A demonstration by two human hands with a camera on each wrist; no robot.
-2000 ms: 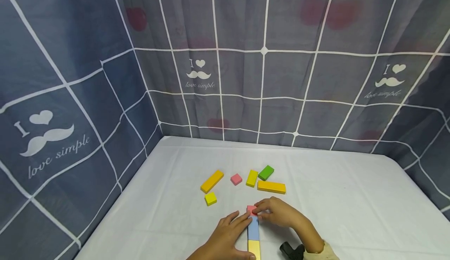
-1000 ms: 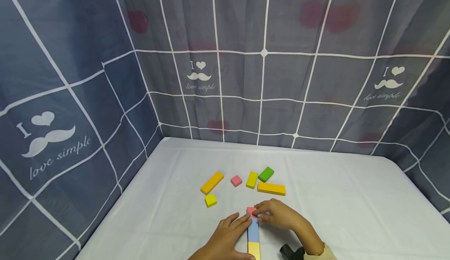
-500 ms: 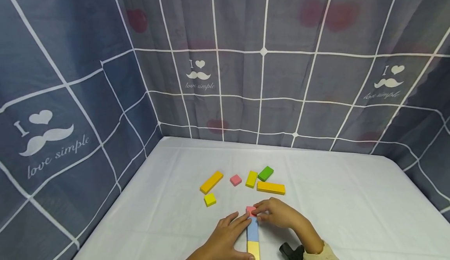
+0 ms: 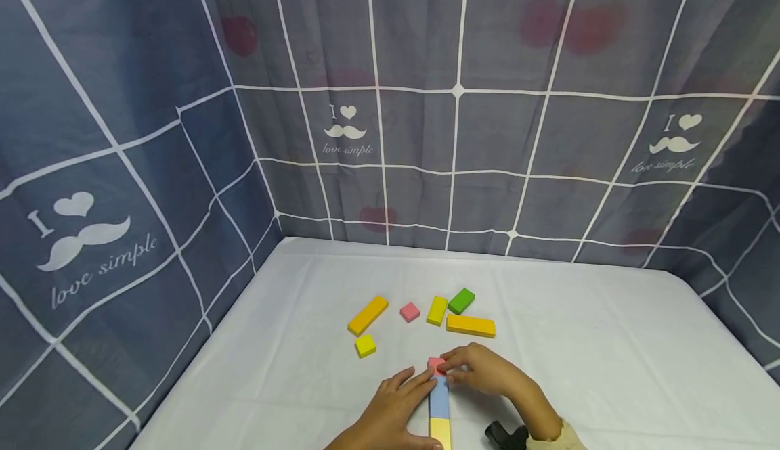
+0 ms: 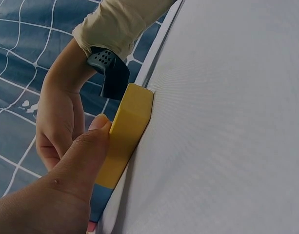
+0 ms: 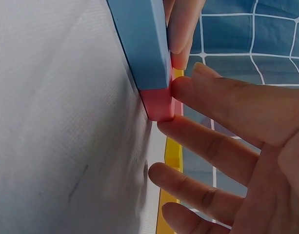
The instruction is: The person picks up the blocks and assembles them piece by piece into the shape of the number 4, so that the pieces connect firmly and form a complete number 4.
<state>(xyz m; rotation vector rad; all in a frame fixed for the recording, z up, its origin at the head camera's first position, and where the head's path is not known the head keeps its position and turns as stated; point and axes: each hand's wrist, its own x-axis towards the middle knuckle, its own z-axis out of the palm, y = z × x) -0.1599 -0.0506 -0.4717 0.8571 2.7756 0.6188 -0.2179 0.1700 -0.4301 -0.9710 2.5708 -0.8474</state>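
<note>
Three wooden blocks lie end to end in a line on the white cloth in the head view: a small pink block (image 4: 435,362), a light blue block (image 4: 439,399) and a pale yellow block (image 4: 439,428). My left hand (image 4: 393,406) rests along their left side with fingers extended near the pink-blue joint. Its thumb touches the yellow block (image 5: 127,131), as the left wrist view shows. My right hand (image 4: 481,367) pinches the pink block (image 6: 156,105) with thumb and index finger, the other fingers spread apart. Fingers partly cover the pink block.
Beyond the hands lie loose blocks: two long orange ones (image 4: 368,315) (image 4: 470,325), a yellow cube (image 4: 365,346), a pink cube (image 4: 409,312), a yellow block (image 4: 437,310) and a green block (image 4: 461,300). Grey-blue checked curtains (image 4: 414,132) stand behind and left of the table.
</note>
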